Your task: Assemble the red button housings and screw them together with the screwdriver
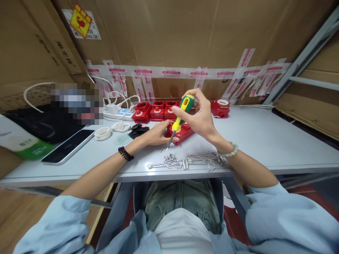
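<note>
Red box [184, 135] behind loose screws [170, 159]

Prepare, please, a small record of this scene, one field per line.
Left hand: holds a glossy red box-shaped part
Right hand: holds a yellow-and-green-handled screwdriver, pointing down
Near edge of white tabletop: small silver metal screws; thin silver metal rods
Behind the hands: more glossy red units
Left side: flat rectangular phone with black screen
Background: brown cardboard, white-and-red tape
</note>
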`<control>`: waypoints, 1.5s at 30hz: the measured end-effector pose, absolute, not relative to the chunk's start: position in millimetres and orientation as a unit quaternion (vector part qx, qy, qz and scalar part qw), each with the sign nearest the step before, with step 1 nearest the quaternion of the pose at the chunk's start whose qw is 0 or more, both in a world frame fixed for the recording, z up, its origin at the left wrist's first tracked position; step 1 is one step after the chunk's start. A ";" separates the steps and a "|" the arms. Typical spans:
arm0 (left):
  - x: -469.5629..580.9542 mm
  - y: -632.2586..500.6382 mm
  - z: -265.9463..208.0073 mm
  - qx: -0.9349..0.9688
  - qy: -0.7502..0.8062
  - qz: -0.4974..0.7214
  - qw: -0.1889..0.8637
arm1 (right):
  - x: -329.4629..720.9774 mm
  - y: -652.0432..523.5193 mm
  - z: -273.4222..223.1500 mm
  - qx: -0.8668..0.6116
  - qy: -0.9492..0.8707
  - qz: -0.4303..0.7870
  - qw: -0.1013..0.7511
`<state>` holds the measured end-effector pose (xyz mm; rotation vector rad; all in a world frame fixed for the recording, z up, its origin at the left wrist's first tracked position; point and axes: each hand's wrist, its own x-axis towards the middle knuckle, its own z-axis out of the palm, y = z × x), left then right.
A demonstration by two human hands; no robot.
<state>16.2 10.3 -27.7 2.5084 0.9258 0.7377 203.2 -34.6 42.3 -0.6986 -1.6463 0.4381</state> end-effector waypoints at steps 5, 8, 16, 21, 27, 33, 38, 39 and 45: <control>18.3 4.8 -23.2 0.885 0.349 0.247 0.183 | 212.1 -19.6 46.7 -0.318 -0.671 0.104 0.662; 20.9 1.9 -22.6 0.883 0.342 0.241 0.211 | 218.2 -6.3 44.4 -0.318 -0.656 0.075 0.680; 20.2 5.0 -25.3 0.893 0.327 0.229 0.209 | 221.7 0.0 40.2 -0.310 -0.673 0.079 0.667; 20.0 5.1 -25.1 0.896 0.323 0.229 0.199 | 222.1 -1.5 40.7 -0.310 -0.678 0.075 0.663; 19.9 5.8 -25.7 0.898 0.322 0.226 0.198 | 219.2 -3.9 41.6 -0.321 -0.680 0.073 0.655; 19.7 6.0 -26.0 0.899 0.324 0.224 0.193 | 214.5 -5.1 38.8 -0.323 -0.684 0.082 0.649; 19.0 4.4 -23.3 0.896 0.324 0.231 0.195 | 213.3 -7.0 37.2 -0.321 -0.693 0.077 0.641; 18.9 3.6 -22.0 0.894 0.325 0.239 0.196 | 213.5 -7.3 37.2 -0.321 -0.693 0.074 0.641; 19.2 -0.5 -14.1 0.873 0.322 0.310 0.193 | 214.7 -7.4 37.2 -0.323 -0.695 0.068 0.639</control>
